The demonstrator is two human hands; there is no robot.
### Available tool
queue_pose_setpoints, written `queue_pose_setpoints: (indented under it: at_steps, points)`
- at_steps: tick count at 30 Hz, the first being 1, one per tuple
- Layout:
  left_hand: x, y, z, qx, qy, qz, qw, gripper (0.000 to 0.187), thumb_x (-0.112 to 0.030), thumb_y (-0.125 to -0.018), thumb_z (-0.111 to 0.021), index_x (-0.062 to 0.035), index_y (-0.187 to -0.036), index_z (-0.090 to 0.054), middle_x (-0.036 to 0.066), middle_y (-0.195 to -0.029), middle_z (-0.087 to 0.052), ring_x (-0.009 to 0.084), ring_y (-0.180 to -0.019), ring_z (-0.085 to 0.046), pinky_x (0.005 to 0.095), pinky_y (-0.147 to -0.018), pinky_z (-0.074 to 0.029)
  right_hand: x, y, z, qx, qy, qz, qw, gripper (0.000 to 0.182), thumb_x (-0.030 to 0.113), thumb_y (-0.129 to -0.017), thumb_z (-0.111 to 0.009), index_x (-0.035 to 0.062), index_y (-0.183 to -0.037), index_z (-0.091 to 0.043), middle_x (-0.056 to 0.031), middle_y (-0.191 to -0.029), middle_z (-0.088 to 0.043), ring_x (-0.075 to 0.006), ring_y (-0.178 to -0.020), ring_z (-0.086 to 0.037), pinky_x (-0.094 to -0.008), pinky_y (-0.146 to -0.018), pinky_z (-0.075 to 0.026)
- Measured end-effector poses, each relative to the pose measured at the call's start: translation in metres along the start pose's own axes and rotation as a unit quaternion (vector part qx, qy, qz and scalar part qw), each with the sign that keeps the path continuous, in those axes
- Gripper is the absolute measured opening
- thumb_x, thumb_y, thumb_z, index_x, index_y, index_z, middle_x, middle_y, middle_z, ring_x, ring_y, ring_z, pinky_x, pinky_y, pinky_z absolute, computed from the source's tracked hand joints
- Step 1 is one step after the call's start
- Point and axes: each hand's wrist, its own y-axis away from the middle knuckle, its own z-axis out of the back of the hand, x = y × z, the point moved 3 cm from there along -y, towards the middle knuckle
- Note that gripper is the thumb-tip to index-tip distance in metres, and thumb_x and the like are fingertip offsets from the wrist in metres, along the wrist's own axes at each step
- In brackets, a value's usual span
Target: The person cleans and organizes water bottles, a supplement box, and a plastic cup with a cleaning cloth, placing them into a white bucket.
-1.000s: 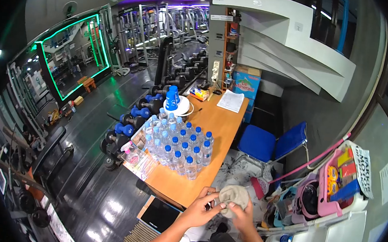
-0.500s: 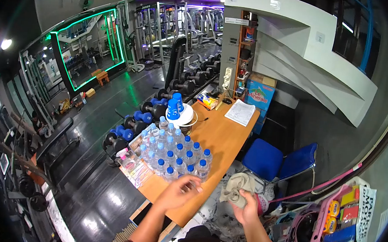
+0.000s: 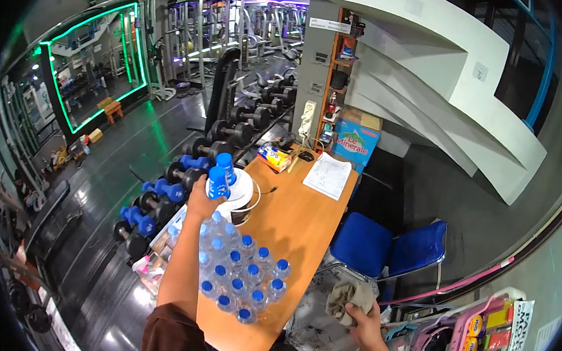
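My left hand reaches past the bottles, its fingers closed around the lower part of a blue container with white print. A second blue container stands just behind it, on a round white lid or plate. My right hand grips a crumpled beige cloth over the right side of the desk. Between my arms, several clear plastic bottles with blue caps stand grouped on the wooden desk. My left forearm hides part of this group.
Papers, a yellow packet and a power strip lie toward the desk's far end. A blue chair stands to the right, near a pink basket of packets. Dumbbells line the left side.
My left hand has moved forward and left from near the front bottles to the blue container and closed on it. My right hand still holds the cloth, slightly lower. The view has shifted.
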Motion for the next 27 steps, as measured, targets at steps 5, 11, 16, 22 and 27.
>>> queue_pose_setpoints:
  at_steps: [5,11,16,22,27]
  points:
    - [0.033,-0.043,-0.054,-0.004,-0.072,0.089,0.993,0.117,-0.030,-0.059,-0.092,-0.0102,-0.151,-0.022,0.020,-0.145,-0.044,0.0467,-0.129,-0.045,0.0538,-0.107,-0.038,-0.012,-0.018,0.015,-0.054,-0.014,0.000,0.998,0.055,-0.008,-0.083,-0.068,-0.0007,-0.133,-0.047,-0.0120,-0.119,-0.060,-0.0241,-0.109,-0.061,-0.0373,-0.093,-0.050]
    - [0.050,-0.058,-0.076,-0.039,-0.036,0.118,0.992,0.097,-0.023,-0.072,-0.082,-0.0110,-0.150,-0.024,0.025,-0.131,-0.056,0.0475,-0.118,-0.054,0.0557,-0.102,-0.040,-0.021,-0.024,0.033,-0.104,-0.014,0.009,0.994,0.053,-0.008,-0.083,-0.066,-0.0003,-0.133,-0.049,-0.0102,-0.117,-0.062,-0.0225,-0.108,-0.061,-0.0359,-0.094,-0.048]
    - [0.033,-0.050,-0.062,-0.095,-0.013,0.068,0.993,0.090,-0.021,-0.074,-0.081,-0.0077,-0.145,-0.027,0.028,-0.127,-0.057,0.0461,-0.116,-0.056,0.0531,-0.100,-0.042,-0.013,-0.015,0.038,-0.118,0.009,0.030,0.992,0.049,-0.003,-0.085,-0.065,-0.0005,-0.131,-0.050,-0.0096,-0.117,-0.063,-0.0213,-0.109,-0.061,-0.0348,-0.095,-0.047]
    - [-0.074,-0.006,-0.017,-0.113,0.215,-0.126,0.962,0.077,-0.018,-0.083,-0.078,-0.0019,-0.140,-0.028,0.023,-0.126,-0.053,0.0321,-0.110,-0.059,0.0420,-0.096,-0.046,0.037,0.005,0.028,-0.083,0.071,0.142,0.984,0.055,0.006,-0.085,-0.070,0.0047,-0.131,-0.040,-0.0105,-0.119,-0.054,-0.0197,-0.109,-0.055,-0.0336,-0.096,-0.044]
    - [-0.213,0.091,-0.022,0.047,0.414,-0.119,0.901,0.067,-0.017,-0.089,-0.072,-0.0073,-0.139,-0.029,0.016,-0.128,-0.048,0.0229,-0.112,-0.052,0.0370,-0.097,-0.044,0.112,0.040,0.022,-0.012,0.341,0.320,0.884,0.048,0.007,-0.079,-0.075,0.0004,-0.122,-0.053,-0.0152,-0.116,-0.056,-0.0249,-0.104,-0.057,-0.0355,-0.094,-0.044]
